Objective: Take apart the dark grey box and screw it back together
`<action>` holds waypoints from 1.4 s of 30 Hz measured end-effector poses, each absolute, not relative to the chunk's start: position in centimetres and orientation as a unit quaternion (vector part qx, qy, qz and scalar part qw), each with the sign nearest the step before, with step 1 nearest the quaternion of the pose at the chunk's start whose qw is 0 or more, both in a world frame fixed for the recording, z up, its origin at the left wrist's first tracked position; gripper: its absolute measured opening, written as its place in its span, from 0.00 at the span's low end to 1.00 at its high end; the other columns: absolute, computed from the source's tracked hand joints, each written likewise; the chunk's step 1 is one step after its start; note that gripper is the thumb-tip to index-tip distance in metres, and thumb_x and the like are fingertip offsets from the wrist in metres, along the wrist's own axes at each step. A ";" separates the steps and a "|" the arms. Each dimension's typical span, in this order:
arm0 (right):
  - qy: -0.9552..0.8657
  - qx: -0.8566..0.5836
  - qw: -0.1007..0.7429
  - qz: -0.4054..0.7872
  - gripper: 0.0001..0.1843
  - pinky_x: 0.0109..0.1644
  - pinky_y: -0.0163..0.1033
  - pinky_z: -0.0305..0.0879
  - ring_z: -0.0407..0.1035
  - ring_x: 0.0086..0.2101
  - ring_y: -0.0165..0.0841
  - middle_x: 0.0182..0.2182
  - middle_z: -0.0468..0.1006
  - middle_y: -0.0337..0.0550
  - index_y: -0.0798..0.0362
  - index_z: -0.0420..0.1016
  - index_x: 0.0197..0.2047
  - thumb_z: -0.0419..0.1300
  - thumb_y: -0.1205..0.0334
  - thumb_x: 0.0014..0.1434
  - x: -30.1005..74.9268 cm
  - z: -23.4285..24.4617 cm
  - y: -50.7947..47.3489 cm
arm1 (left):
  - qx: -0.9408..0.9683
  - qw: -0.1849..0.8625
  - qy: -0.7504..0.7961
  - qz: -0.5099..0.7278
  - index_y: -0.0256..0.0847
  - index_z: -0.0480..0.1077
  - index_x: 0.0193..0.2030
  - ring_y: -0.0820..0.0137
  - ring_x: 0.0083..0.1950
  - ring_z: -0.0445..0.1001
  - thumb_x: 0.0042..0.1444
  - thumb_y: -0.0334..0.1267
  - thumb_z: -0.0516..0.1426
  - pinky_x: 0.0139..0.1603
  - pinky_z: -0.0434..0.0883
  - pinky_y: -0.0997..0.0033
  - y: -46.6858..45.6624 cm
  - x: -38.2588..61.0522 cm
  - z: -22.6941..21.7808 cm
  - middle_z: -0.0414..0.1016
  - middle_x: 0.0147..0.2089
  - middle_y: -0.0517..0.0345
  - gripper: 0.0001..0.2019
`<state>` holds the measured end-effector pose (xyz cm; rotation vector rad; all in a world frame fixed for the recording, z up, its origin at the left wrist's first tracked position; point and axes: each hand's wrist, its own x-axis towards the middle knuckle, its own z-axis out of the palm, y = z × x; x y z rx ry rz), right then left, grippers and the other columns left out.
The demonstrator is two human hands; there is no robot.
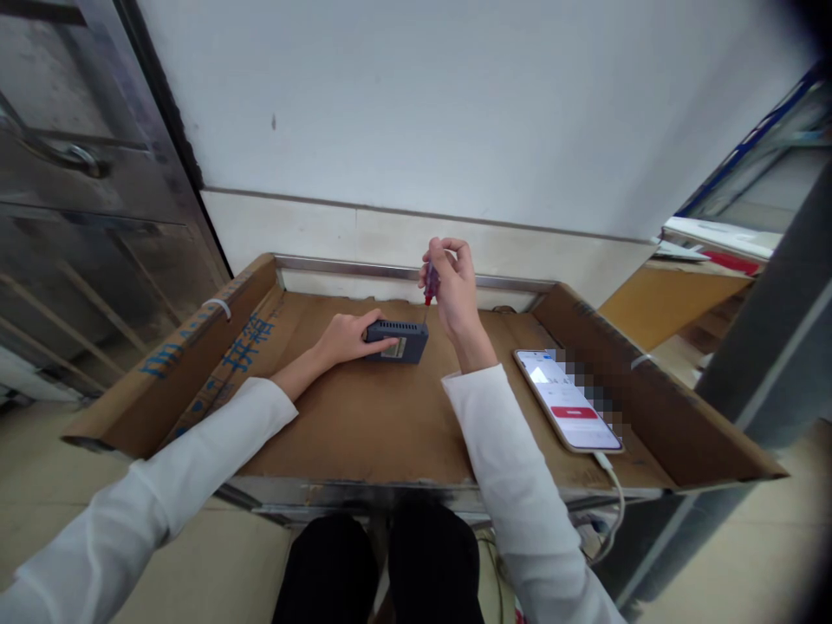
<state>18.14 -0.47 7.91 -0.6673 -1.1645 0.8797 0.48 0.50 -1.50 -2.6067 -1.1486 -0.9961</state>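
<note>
My left hand grips the left end of a dark blue-grey box with a row of vent slots along its top edge and a pale label on its side. The box stands on the cardboard surface. In my right hand is a screwdriver with a clear purplish handle and a red collar, its fingers closed around the handle. The thin shaft points down, and its tip is at the top right corner of the box. Whether the tip sits in a screw is too small to tell.
Cardboard lines the table, with raised sides left and right. A lit phone lies at the right, its white charging cable hanging over the front edge. Behind stands a wall; a metal door is at the left.
</note>
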 end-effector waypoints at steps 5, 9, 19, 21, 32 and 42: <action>-0.511 -0.305 0.708 0.381 0.22 0.25 0.29 0.63 0.63 0.23 0.21 0.28 0.68 0.31 0.48 0.60 0.34 0.61 0.40 0.51 18.3 7.8 -0.1 | -0.863 0.056 -0.380 -0.328 0.41 0.70 0.41 0.68 0.28 0.78 0.57 0.63 0.50 0.28 0.66 0.74 0.4 0.5 -1.4 0.80 0.30 0.58 0.25; -0.506 -0.293 0.707 0.399 0.24 0.24 0.29 0.62 0.64 0.23 0.21 0.28 0.69 0.32 0.49 0.60 0.33 0.62 0.39 0.50 18.4 7.8 -0.1 | -0.862 0.060 -0.377 -0.333 0.40 0.70 0.41 0.67 0.29 0.78 0.57 0.63 0.50 0.28 0.66 0.74 0.4 0.5 -1.4 0.80 0.30 0.57 0.26; -0.508 -0.275 0.696 0.427 0.25 0.21 0.29 0.59 0.62 0.20 0.22 0.23 0.69 0.28 0.47 0.56 0.34 0.60 0.37 0.50 18.3 7.8 -0.3 | -0.863 0.069 -0.387 -0.318 0.40 0.70 0.42 0.66 0.29 0.79 0.57 0.62 0.50 0.28 0.66 0.74 0.4 0.6 -1.5 0.80 0.30 0.58 0.25; -0.510 -0.277 0.693 0.428 0.24 0.21 0.29 0.59 0.62 0.19 0.22 0.23 0.69 0.28 0.47 0.56 0.35 0.60 0.37 0.51 18.2 7.8 -0.4 | -0.863 0.069 -0.388 -0.315 0.40 0.70 0.42 0.66 0.29 0.79 0.57 0.62 0.50 0.28 0.66 0.74 0.4 0.6 -1.5 0.79 0.30 0.58 0.25; -0.509 -0.297 0.691 0.418 0.24 0.20 0.29 0.57 0.61 0.20 0.21 0.24 0.68 0.29 0.47 0.57 0.36 0.61 0.39 0.50 18.1 7.8 -0.4 | -0.862 0.067 -0.382 -0.327 0.41 0.69 0.41 0.68 0.29 0.78 0.57 0.62 0.50 0.28 0.65 0.75 0.4 0.6 -1.4 0.80 0.30 0.58 0.25; -0.478 -0.294 0.706 0.433 0.21 0.20 0.30 0.59 0.63 0.20 0.22 0.23 0.68 0.30 0.48 0.59 0.33 0.62 0.42 0.52 18.5 8.0 -0.4 | -0.863 0.060 -0.382 -0.326 0.41 0.69 0.42 0.67 0.29 0.79 0.57 0.62 0.50 0.28 0.66 0.74 0.4 0.6 -1.4 0.80 0.30 0.58 0.25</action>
